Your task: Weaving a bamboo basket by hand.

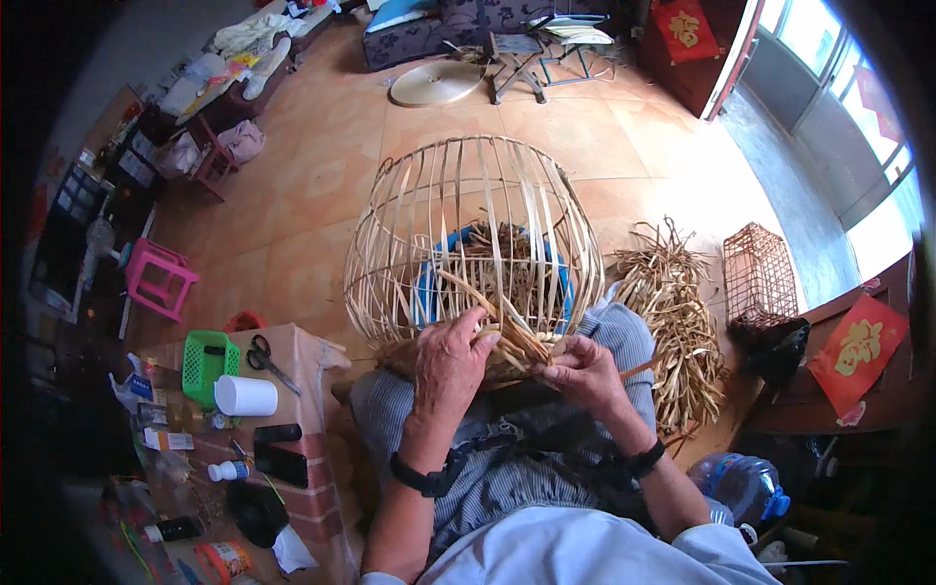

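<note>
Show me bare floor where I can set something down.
Free: tan tiles between the pink plastic stool and the round open-ribbed basket, and beyond it, short of the flat beige disc. Crowded: the brick-patterned table, and right of the basket, where dry brown strips lie heaped.

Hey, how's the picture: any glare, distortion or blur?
Head view: glare by the glass panes whitens the nearby floor; head view again: fisheye framing blackens the corners and bends straight edges near the rim; head view, centre: left hand, right hand and dry strips look reasonably sharp.
</note>
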`<state>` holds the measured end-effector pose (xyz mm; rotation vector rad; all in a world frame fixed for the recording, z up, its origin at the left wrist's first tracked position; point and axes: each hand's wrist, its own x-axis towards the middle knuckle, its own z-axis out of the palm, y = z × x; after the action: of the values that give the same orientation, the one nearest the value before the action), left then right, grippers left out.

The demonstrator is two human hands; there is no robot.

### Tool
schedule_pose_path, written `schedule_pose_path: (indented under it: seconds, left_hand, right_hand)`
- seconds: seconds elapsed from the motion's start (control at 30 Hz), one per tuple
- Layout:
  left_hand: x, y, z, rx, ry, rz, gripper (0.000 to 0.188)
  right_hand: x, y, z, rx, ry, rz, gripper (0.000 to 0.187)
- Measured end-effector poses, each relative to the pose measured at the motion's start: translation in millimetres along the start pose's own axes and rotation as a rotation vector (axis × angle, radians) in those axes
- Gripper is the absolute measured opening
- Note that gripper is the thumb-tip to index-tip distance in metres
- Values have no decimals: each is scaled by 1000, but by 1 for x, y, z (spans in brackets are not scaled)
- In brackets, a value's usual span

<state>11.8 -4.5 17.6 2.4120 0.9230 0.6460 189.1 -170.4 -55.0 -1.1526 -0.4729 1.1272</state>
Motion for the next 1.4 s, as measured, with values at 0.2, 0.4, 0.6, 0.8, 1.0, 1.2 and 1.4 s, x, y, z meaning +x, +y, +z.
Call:
schedule_pose_path:
  seconds: [0.2,0.4,0.6,0.8,1.0,1.2,1.4]
  left_hand:
    - [-3,-19,-11,-169,-60,-63,25]
    - [-5,-13,-26,-232,-16,-19,23]
    - [-8,-26,-32,-369,-61,-63,27]
    - [-12,-58,-50,-461,110,-105,28]
    - [-2,-13,-31,-42,43,365,36]
    - [2,6,-23,104,-42,405,37]
    - [3,-2,-17,157,-34,370,32]
  right_hand:
    - [-1,-38,14,-112,-116,110,31]
    - [35,-43,40,-938,-166,-245,38]
    - [26,-40,-25,-68,39,101,33]
    - [-31,-88,-35,-406,328,160,51]
    - [-23,-97,-15,-901,-16,-231,24]
    - [29,-69,50,-1545,-70,-680,35]
    - [39,-63,42,-1514,-138,-799,27]
